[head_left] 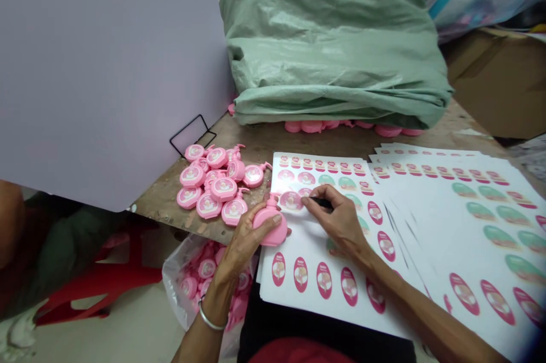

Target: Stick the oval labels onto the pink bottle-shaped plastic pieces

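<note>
My left hand (pixel 247 233) is wrapped round a small pink toy pump bottle (pixel 271 226), its plain face turned up and its pump pointing away from me. My right hand (pixel 339 218) pinches a slim black-handled tool (pixel 321 202), whose tip I cannot make out. The right fingertips are at a pink oval sticker (pixel 290 200) on the white sticker sheet (pixel 298 300); whether it is lifted from the sheet I cannot tell. Left of the sheet lies a pile of pink pump bottles (pixel 224 188) with round picture labels facing up.
More sticker sheets (pixel 426 221) fan out on the right. A green sack (pixel 336 38) stands at the back with pink bottles (pixel 311 126) under its edge. A clear bag (pixel 174 289) of pink bottles hangs below the table's left edge. A grey panel (pixel 102 67) rises at left.
</note>
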Demonstrator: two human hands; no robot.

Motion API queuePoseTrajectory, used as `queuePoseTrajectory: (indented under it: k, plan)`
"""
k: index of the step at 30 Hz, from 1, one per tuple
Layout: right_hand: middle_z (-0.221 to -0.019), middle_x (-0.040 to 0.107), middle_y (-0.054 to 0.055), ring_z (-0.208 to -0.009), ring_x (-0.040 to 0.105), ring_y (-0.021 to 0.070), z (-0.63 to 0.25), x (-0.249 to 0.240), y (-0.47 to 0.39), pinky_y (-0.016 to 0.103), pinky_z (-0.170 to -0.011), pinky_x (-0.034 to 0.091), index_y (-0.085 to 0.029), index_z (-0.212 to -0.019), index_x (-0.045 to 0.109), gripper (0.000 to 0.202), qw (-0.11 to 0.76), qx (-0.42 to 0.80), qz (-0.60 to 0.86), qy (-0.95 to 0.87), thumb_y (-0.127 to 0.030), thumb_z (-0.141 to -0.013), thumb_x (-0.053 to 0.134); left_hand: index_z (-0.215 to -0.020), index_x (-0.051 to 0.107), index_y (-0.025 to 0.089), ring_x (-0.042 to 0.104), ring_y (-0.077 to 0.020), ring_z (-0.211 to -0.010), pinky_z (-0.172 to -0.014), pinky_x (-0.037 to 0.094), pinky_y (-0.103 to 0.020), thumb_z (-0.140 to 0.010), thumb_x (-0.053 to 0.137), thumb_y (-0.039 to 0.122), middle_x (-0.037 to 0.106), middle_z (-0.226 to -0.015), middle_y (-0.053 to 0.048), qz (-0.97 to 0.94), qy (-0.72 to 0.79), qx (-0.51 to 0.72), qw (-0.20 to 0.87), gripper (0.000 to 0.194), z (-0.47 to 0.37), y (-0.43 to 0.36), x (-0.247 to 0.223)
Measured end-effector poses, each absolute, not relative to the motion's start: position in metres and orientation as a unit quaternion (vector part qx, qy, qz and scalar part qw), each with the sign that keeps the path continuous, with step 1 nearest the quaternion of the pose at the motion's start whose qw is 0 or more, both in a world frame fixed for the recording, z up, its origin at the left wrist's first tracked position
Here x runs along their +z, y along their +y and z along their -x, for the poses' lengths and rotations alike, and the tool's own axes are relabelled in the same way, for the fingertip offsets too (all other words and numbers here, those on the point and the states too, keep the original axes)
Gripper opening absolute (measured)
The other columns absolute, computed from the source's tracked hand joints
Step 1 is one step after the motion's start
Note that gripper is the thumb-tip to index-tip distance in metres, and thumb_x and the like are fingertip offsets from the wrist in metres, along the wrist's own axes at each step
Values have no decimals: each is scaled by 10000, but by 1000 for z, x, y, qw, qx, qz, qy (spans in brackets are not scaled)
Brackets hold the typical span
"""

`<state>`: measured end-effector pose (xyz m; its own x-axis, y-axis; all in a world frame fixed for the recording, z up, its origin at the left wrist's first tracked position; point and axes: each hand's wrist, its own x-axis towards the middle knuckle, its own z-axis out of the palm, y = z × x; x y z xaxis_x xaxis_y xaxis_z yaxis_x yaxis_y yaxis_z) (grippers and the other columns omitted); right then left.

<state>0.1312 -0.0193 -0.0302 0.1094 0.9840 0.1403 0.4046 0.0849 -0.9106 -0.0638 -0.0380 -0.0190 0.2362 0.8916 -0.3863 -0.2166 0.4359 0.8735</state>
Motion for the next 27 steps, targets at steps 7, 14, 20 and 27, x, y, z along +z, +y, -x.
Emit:
queuePoseTrajectory:
  k: [7,14,20,27]
  plan:
    - [-800,692,23,-673,587,152,-139,6,-30,270,-555,461,-236,-901,728,243,444,355,558,-605,-454,-815,663,-1116,641,169,703,-202,-781,-614,592,-270,-823,647,516,688,-1083,-101,-293,461,498,674,454,57,-44,1]
    - [-863,736,31,-706,623,157,-123,22,-45,294,-625,495,-243,-949,764,198,421,344,501,-674,-357,-853,632,-1132,658,181,686,-230,-904,-634,607,-297,-888,478,618,686,-1123,-101,-238,468,482,702,531,43,-46,9]
    - [-773,713,31,-636,573,151,-124,20,-46,304,-581,480,-231,-968,755,219,404,323,503,-692,-368,-855,629,-1122,655,161,706,-216,-830,-633,605,-299,-921,410,609,708,-1029,-99,-252,465,468,708,549,38,-48,12]
    - [-816,725,36,-654,593,155,-123,19,-45,305,-586,491,-242,-963,749,202,411,298,498,-703,-359,-864,617,-1130,661,177,706,-208,-813,-633,613,-303,-922,412,606,710,-1033,-87,-264,465,473,701,539,37,-47,11]
